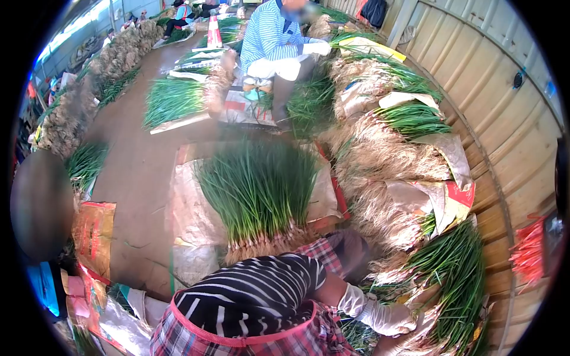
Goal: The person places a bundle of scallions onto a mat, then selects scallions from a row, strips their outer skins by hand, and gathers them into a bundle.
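Observation:
Neither of my own hands shows in this view. Closest to me, a co-worker in a striped top bends over, back towards me. That person's white-gloved hand is at the roots of a pile of green onions on the right; what its fingers hold cannot be made out. Beyond the bent back, a neat row of green onions lies on a pale sheet, roots towards me. Farther off, a seated person in a blue striped shirt stretches a gloved hand to green leaves.
Root-on onion heaps line the corrugated wall at right. Orange-red strips hang there. A brown floor strip runs along the left, beside another onion heap. A traffic cone stands at the back.

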Demonstrator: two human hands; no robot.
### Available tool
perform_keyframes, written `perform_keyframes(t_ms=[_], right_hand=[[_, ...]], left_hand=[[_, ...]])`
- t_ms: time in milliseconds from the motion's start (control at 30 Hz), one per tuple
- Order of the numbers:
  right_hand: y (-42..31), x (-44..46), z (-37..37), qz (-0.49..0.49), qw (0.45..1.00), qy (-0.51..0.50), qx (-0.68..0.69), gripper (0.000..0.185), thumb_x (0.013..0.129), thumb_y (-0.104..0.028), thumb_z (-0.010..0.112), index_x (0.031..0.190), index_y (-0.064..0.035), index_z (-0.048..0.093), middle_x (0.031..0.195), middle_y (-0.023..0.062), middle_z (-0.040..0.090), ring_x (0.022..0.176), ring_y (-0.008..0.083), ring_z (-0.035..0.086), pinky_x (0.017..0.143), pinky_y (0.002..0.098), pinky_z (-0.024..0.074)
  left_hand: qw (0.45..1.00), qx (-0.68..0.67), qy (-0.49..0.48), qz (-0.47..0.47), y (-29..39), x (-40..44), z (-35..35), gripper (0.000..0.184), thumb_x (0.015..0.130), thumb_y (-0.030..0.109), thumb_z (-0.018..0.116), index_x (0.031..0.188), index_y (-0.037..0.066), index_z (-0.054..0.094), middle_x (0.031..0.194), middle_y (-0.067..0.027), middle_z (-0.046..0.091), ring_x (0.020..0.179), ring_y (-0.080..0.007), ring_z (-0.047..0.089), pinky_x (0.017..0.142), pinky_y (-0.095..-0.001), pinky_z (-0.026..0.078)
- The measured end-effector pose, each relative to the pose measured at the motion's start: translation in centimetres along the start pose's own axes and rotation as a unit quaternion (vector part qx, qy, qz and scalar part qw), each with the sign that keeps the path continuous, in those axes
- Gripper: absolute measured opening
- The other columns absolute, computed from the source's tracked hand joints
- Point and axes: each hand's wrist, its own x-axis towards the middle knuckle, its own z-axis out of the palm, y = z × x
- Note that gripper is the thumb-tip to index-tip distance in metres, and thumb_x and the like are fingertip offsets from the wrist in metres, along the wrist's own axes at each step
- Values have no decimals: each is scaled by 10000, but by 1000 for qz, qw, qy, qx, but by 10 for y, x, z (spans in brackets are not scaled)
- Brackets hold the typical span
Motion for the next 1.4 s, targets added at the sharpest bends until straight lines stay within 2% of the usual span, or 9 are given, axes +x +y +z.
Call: perform_keyframes(t_ms=[400, 567, 733, 800, 967, 1033, 1100, 1267, 1400], right_hand=[[-1, -9, 6, 2, 1000, 2, 11, 562, 841, -430, 501, 1198, 1, 458, 1006, 104, 576, 891, 166, 572, 817, 324, 459], [1, -13, 4, 11, 1000, 7, 25, 549, 852, -430, 488, 1198, -4, 459, 1016, 103, 575, 914, 165, 571, 831, 326, 459], [-2, -14, 13, 24, 997, 36, 63, 537, 864, -429, 474, 1197, -8, 460, 1025, 102, 575, 936, 164, 570, 844, 329, 459], [-8, -10, 20, 27, 991, 82, 101, 532, 869, -429, 469, 1196, -10, 461, 1029, 102, 575, 945, 163, 570, 850, 330, 459], [23, 53, -93, -13, 990, 15, -140, 372, 882, -311, 499, 1194, -109, 481, 1157, 76, 537, 1086, 169, 476, 969, 308, 342], [15, 60, -91, -52, 917, 13, -396, 439, 820, -340, 579, 1190, -123, 487, 1105, 72, 584, 1032, 191, 523, 951, 306, 349], [-12, 59, -71, -64, 506, -2, -860, 600, 767, -467, 573, 1254, -145, 433, 1281, 53, 460, 1201, 217, 399, 1017, 387, 265], [-44, 38, -17, -19, 438, 13, -899, 675, 779, -496, 494, 1358, -209, 300, 1408, 25, 267, 1324, 210, 175, 1062, 503, 92], [-66, 22, 10, -17, 460, 48, -887, 689, 788, -461, 499, 1367, -165, 273, 1408, 68, 255, 1321, 220, 179, 1054, 502, 108]], left_hand=[[971, 141, 43, 187, 27, 7, -17, 184, 693, 192, 582, 755, 27, 528, 710, -124, 539, 661, -335, 555, 574, -426, 433], [963, 83, -151, 206, 24, -7, -22, 174, 657, 196, 551, 640, 23, 539, 536, -151, 503, 544, -357, 526, 500, -443, 400], [953, 139, -159, 215, 29, -12, -29, 190, 636, 206, 558, 573, 28, 545, 504, -146, 503, 519, -342, 537, 490, -426, 414], [938, 251, -228, 68, 34, -8, -41, 138, 666, 180, 590, 617, 51, 585, 611, -117, 572, 608, -325, 577, 581, -429, 462], [968, 217, 98, 75, 21, 12, -44, 52, 679, 65, 608, 723, 36, 609, 683, -94, 598, 641, -287, 608, 608, -378, 491], [962, 260, 61, 50, 26, 12, -48, 62, 679, 72, 610, 731, 39, 611, 685, -93, 599, 649, -283, 609, 616, -377, 492], [953, 302, 25, 27, 29, 14, -50, 71, 679, 80, 612, 739, 41, 613, 687, -92, 600, 658, -279, 610, 624, -375, 492], [934, 350, -73, -26, 32, 22, -50, 153, 737, 80, 549, 862, -4, 576, 858, -158, 563, 679, -283, 605, 558, -385, 489], [926, 370, 66, -24, 21, 32, -24, 102, 741, 131, 560, 803, 76, 620, 811, -112, 577, 773, -253, 568, 702, -390, 454]])
